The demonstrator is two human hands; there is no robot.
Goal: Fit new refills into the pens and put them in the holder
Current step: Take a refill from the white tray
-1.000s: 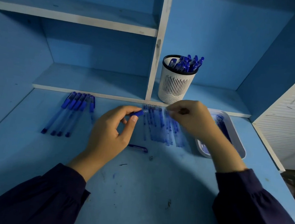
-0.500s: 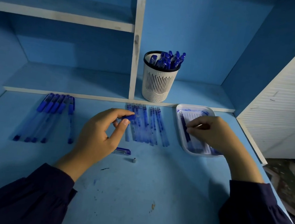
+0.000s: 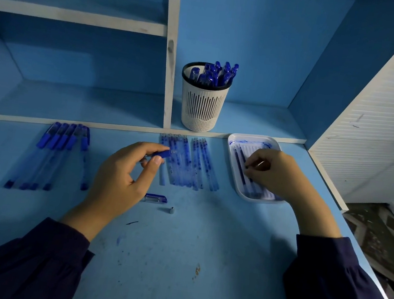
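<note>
My left hand (image 3: 122,180) pinches the blue grip end of an opened pen barrel (image 3: 163,154) between thumb and fingers, above the desk. My right hand (image 3: 275,173) reaches into the white tray (image 3: 236,141) and pinches a dark blue refill (image 3: 240,165) among several lying there. A row of used, ink-stained refills (image 3: 189,163) lies between my hands. A pen cap (image 3: 156,198) and a small metal tip (image 3: 171,210) lie on the desk below my left hand. Several blue pens (image 3: 54,154) lie at the left. The white slotted holder (image 3: 202,105) on the shelf holds several pens.
The blue desk (image 3: 177,258) has ink smudges near its front. A white upright divider (image 3: 169,71) stands just left of the holder. A white slatted panel (image 3: 380,127) closes off the right side, beyond the desk's right edge.
My right hand moved from the row of used refills to the tray and took hold of a refill there. My left hand kept its grip on the pen barrel. The view shifted to the right.
</note>
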